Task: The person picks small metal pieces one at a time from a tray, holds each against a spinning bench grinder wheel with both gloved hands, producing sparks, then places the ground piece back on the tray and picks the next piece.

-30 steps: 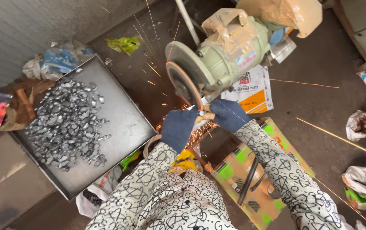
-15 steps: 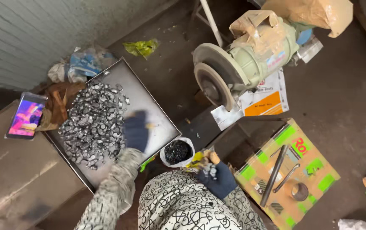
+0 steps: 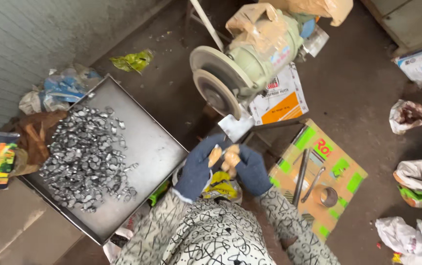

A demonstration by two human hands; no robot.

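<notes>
While my two gloved hands meet just below the bench grinder (image 3: pixel 250 64), I pinch something small between them, too hidden by fingertips to make out. My left hand (image 3: pixel 198 167) curls nearly closed, its worn tan fingertips (image 3: pixel 215 156) pressed against those of my right hand (image 3: pixel 250 169), which is folded just as tight. Both sit close under the grinder's grey wheel (image 3: pixel 216 93) and beside its metal rest plate (image 3: pixel 235 126). Left of the grinder lies a steel tray (image 3: pixel 142 147), heaped on its far side with small shiny metal pieces (image 3: pixel 81 157). Right of the grinder, a flattened cardboard box (image 3: pixel 319 176) carries rods and a metal ring.
</notes>
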